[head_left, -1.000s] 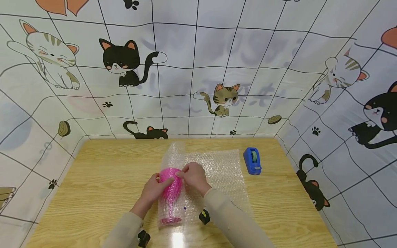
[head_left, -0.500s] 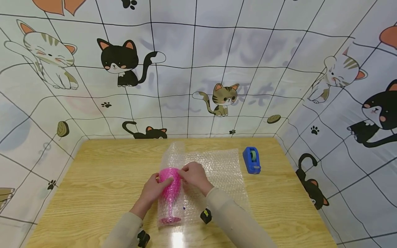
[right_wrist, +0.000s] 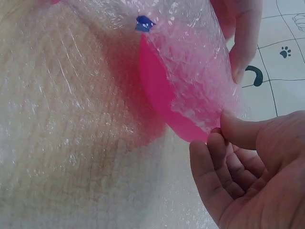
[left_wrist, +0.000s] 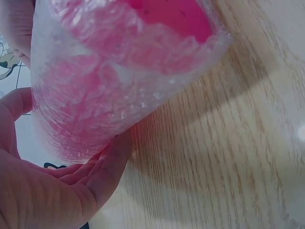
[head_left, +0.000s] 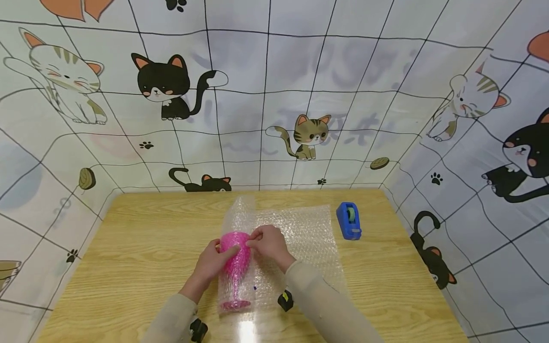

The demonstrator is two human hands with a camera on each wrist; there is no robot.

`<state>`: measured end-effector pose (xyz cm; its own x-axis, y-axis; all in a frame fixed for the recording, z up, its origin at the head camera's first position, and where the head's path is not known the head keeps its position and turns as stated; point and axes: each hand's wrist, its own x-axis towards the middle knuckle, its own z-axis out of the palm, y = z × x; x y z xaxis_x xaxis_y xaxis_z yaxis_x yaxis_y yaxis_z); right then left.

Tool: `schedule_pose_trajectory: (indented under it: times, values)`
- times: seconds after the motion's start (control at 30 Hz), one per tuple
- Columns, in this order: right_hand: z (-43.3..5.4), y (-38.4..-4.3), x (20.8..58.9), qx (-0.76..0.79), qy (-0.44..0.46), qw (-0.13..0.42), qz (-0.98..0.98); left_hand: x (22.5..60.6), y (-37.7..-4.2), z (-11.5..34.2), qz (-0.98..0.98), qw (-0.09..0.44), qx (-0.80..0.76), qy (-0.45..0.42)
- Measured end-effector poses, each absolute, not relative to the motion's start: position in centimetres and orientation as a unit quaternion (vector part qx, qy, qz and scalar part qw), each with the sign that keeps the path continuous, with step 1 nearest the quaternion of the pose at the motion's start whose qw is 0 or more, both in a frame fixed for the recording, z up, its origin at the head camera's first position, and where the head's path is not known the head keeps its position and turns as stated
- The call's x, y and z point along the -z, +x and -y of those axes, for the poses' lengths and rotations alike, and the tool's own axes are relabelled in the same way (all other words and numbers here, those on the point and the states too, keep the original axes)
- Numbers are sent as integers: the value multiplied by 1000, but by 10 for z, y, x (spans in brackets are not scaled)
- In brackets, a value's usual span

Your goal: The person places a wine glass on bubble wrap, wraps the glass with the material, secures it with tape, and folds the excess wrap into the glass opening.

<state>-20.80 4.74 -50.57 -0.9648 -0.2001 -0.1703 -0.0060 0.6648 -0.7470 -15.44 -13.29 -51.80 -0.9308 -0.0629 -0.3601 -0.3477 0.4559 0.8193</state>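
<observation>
A pink goblet [head_left: 237, 272] lies on the table with its foot toward the near edge, covered by a fold of clear bubble wrap [head_left: 306, 233]. My left hand [head_left: 212, 262] grips the wrapped bowl from the left, thumb across the top. In the left wrist view this hand [left_wrist: 57, 191] curves around the wrap, pink showing through. At the rim's right side, my right hand [head_left: 269, 244] pinches the wrap's edge between thumb and fingers. The right wrist view shows bare pink goblet [right_wrist: 159, 90] below that edge, with the right hand [right_wrist: 257, 162] at the rim.
A blue tape dispenser [head_left: 349, 221] stands at the right back of the wooden table [head_left: 150, 228]. The loose part of the wrap spreads flat right of the goblet. A small dark blue piece [right_wrist: 144, 24] sits on the wrap's edge. Cat-print curtains [head_left: 240, 109] surround the table.
My right thumb and fingers have shifted slightly at the goblet's rim, from over it to its right side. My left hand and the goblet stay in place.
</observation>
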Motion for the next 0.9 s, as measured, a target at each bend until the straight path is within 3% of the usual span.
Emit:
schedule_pose_trajectory:
  times: [0.3,0.57,0.9]
  values:
    - [-47,-208,505,468,-2,187,-864,513,-156,133,-850,144,-491,-123]
    - [-46,-210,513,496,-9,225,-839,513,-160,136,-874,132,-454,-112]
    - [-43,-208,521,509,16,225,-831,506,-163,138,-898,118,-411,-101]
